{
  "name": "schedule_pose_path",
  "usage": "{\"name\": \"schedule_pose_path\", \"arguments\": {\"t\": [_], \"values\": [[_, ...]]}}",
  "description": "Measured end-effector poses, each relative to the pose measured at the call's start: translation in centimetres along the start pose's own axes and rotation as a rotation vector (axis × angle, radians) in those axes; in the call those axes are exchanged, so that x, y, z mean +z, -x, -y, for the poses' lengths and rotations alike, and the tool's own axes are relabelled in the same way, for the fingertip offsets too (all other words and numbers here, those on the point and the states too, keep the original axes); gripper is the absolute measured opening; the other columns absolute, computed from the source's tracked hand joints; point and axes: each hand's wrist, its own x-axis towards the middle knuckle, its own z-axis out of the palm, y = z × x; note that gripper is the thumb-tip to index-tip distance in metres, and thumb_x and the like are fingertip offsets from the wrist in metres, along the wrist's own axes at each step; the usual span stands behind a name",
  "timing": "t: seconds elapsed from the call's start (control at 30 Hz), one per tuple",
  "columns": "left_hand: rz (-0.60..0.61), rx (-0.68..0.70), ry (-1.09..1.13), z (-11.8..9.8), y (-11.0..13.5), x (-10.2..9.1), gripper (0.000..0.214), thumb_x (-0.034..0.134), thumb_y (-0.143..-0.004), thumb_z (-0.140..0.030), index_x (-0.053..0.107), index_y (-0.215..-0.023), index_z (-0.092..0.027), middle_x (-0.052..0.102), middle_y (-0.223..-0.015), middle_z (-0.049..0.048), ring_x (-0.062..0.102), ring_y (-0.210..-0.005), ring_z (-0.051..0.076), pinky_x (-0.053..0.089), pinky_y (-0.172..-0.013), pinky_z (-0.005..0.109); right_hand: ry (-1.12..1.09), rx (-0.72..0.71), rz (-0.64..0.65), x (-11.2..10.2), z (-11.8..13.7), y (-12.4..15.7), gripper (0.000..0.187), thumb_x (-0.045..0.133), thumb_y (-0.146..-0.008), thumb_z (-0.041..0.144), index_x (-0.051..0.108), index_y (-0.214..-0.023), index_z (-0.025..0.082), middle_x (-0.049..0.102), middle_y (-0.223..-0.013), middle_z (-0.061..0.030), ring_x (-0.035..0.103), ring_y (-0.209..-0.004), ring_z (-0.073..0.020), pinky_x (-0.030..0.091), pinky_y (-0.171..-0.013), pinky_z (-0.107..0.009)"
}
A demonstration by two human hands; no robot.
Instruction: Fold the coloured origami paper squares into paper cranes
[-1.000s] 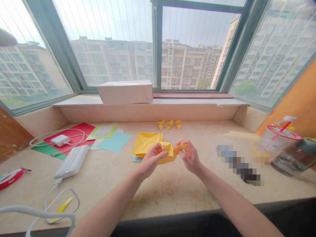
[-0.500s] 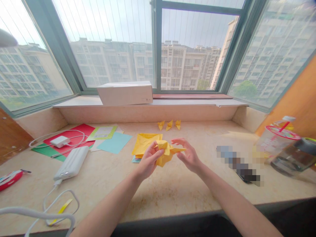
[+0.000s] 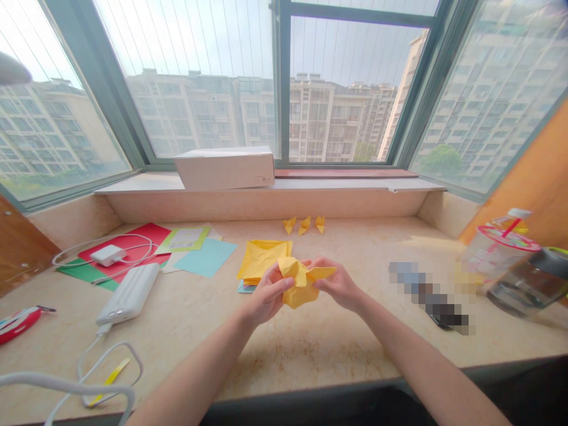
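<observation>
head view: yellow paper (image 3: 300, 294) sits gripped between left fingers (image 3: 282, 286) and right fingers (image 3: 328, 286).

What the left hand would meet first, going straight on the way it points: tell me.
Beyond the paper in its grip, the left hand would probably meet the right hand first, though one view leaves depth unclear.

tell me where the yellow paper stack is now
In the head view, the yellow paper stack lies just left of centre, right of the light-blue sheet and beyond the left hand, which partly hides it.
</observation>
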Motion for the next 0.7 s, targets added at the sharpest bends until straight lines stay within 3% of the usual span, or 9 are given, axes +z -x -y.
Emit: {"name": "schedule_pose_path", "arguments": {"t": [0.1,0.27,0.5,0.6,0.7], "values": [[0.003,0.002,0.011,0.0,0.1,-0.1,0.032,0.074,-0.078,-0.023,0.066,-0.109,-0.021,0.069,-0.113,0.0076,0.066,-0.098,0.024,0.051,-0.083,0.033,-0.052,0.064,-0.018,0.3,0.1,0.0,0.033,0.08,-0.073,0.044,0.06,-0.085,0.02,0.061,-0.078,0.0004,0.058,-0.07,-0.014,0.047,-0.064,-0.026],[-0.018,0.024,-0.005,0.0,-0.3,-0.1,0.032,0.075,-0.078,-0.023,0.065,-0.108,-0.022,0.068,-0.106,0.0055,0.065,-0.094,0.02,0.05,-0.081,0.029,-0.169,0.034,-0.06,0.6,0.2,-0.3,0.035,0.081,-0.072,0.038,0.05,-0.077,0.022,0.064,-0.087,-0.0007,0.06,-0.078,-0.0147,0.049,-0.068,-0.026],[-0.051,0.082,-0.118,0.0,-0.8,-0.3,0.026,0.076,-0.078,-0.023,0.066,-0.102,-0.018,0.066,-0.092,0.0033,0.062,-0.087,0.016,0.047,-0.081,0.026,-0.231,-0.012,-0.137,-0.1,0.1,-0.4,0.028,0.08,-0.075,0.037,0.057,-0.087,0.025,0.063,-0.086,0.0013,0.058,-0.074,-0.0128,0.048,-0.068,-0.025],[-0.054,0.103,-0.199,0.1,-0.9,-0.6,0.026,0.077,-0.077,-0.022,0.066,-0.101,-0.019,0.066,-0.094,0.0028,0.06,-0.09,0.016,0.045,-0.084,0.026,-0.213,-0.036,-0.198,-0.3,0.2,-0.6,0.027,0.078,-0.077,0.035,0.061,-0.097,0.028,0.063,-0.091,0.0005,0.06,-0.082,-0.0143,0.049,-0.072,-0.026],[-0.05,0.116,-0.25,0.4,-0.9,-0.8,0.027,0.076,-0.078,-0.023,0.066,-0.103,-0.02,0.067,-0.097,0.0034,0.06,-0.092,0.017,0.045,-0.088,0.03,-0.172,-0.084,-0.25,-0.4,0.2,-0.8,0.033,0.079,-0.075,0.035,0.062,-0.103,0.03,0.064,-0.109,-0.0024,0.06,-0.103,-0.0186,0.049,-0.086,-0.031]]}}
